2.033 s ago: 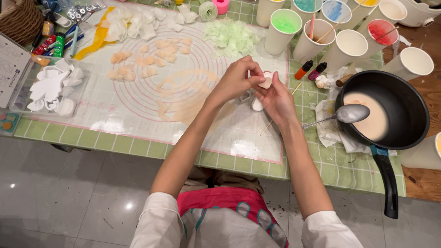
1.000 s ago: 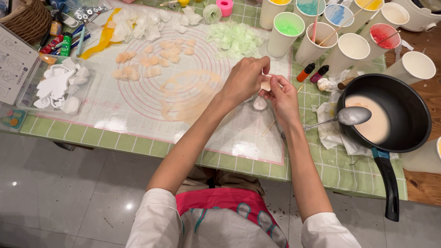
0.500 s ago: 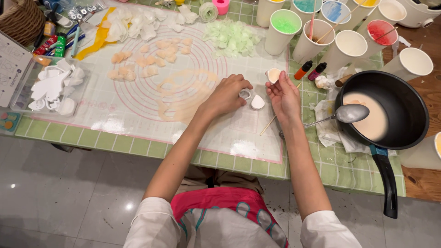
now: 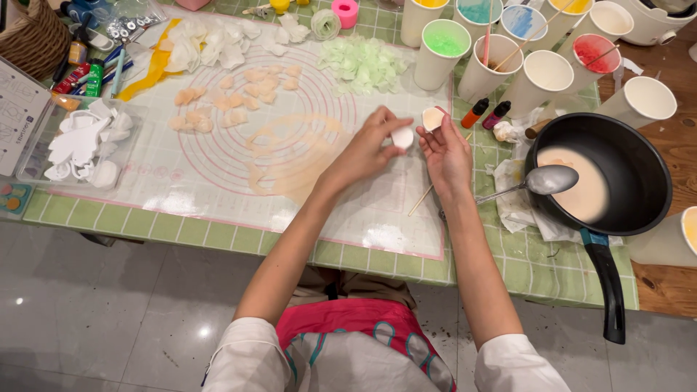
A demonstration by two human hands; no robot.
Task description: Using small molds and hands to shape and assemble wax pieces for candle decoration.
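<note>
Left hand [image 4: 367, 149] pinches a small white petal-shaped piece [image 4: 401, 137] between thumb and fingertips, grip narrow and closed on it, held just above the translucent baking mat [image 4: 218, 181]. Right hand [image 4: 446, 149], just beside it, holds a small cream-filled round mould [image 4: 433, 117] at the fingertips, fingers curled about it; the two pieces sit near each other, apart. Below the right hand a thin wooden stick [image 4: 420, 200] lies on the mat. To the right, a spoon [image 4: 541, 180] rests on the rim of a black pan [image 4: 639, 170] of pale liquid. Beyond the hands, green petals [image 4: 363, 64] and paper cups [image 4: 443, 43] of coloured wax; further left, peach petals [image 4: 247, 91]
</note>
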